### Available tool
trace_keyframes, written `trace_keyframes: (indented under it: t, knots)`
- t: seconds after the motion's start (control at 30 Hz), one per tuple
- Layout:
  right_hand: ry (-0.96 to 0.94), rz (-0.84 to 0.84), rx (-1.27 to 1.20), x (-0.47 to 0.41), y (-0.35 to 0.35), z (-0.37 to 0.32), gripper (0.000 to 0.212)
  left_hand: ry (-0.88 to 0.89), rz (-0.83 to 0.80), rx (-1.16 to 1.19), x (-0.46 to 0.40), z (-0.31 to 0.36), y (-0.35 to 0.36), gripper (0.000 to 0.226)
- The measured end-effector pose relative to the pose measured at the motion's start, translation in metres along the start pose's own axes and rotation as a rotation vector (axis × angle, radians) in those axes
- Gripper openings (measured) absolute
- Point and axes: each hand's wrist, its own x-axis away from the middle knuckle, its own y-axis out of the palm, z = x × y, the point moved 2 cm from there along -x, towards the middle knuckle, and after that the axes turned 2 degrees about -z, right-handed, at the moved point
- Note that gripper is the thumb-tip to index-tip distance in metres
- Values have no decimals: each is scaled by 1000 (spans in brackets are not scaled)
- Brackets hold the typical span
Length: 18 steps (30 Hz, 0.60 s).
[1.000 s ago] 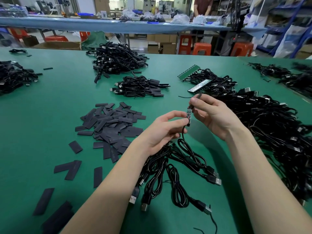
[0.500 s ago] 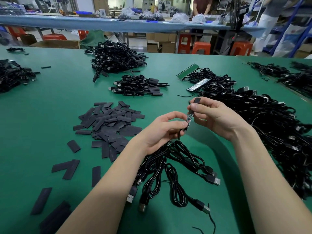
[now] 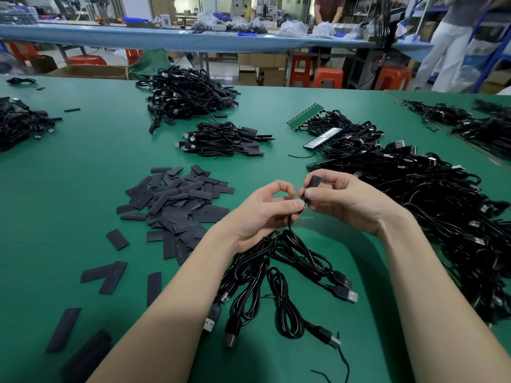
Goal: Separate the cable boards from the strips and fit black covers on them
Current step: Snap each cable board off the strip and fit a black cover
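- Green table (image 3: 83, 189) fills the view; a second, blue-topped table (image 3: 193, 41) runs across the background, orange stools (image 3: 327, 77) and cardboard boxes beneath it.
- Two people stand in the background beyond the blue-topped table, only partly in frame.
- Large cable heap (image 3: 442, 217) sprawls along the right side, reaching the near edge; it crowds right up beside the right forearm.
- Far cable pile (image 3: 188, 92) sits centre-back; a smaller bundled pile (image 3: 224, 142) lies nearer, between it and the covers.
- More cables at the left edge (image 3: 19, 123) and far right corner (image 3: 470, 120).
- Board strips (image 3: 304, 114) lie on the tangle right of centre: one green, one pale, a third half buried.
- Pile of black covers (image 3: 177, 203) left of the hands; loose covers (image 3: 103, 275) trail toward the near left corner.
- Cable bunch (image 3: 276, 272) lies directly below the hands, USB plugs (image 3: 348, 295) fanned outward; one cable rises from it to the left hand.
- Left hand (image 3: 262, 214): grip closed, thumb and fingers pinching the cable just under the board end.
- Right hand (image 3: 348, 203): grip clamped on a black cover (image 3: 313, 181), thumb pressing it against the fingers.
- Cable board: almost wholly hidden between both sets of fingertips, held above the table; only a small glint shows where the hands meet. Cannot tell how far the cover sits over it.
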Motion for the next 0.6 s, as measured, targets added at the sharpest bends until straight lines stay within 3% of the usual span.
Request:
trace_keyframes:
  t: [0.17, 0.3, 0.43, 0.6]
  knots:
    - [0, 2, 4, 1, -1, -1, 19, 4, 5, -7, 0, 0, 2, 25]
    - [-46, 150, -48, -4, -5, 0, 19, 57, 84, -59, -4, 0, 2, 16]
    - [-31, 210, -95, -4, -10, 1, 14, 187, 210, -278, -4, 2, -1, 19]
    - [-11, 211, -51, -3, -14, 2, 26, 260, 269, -459, -4, 2, -1, 16]
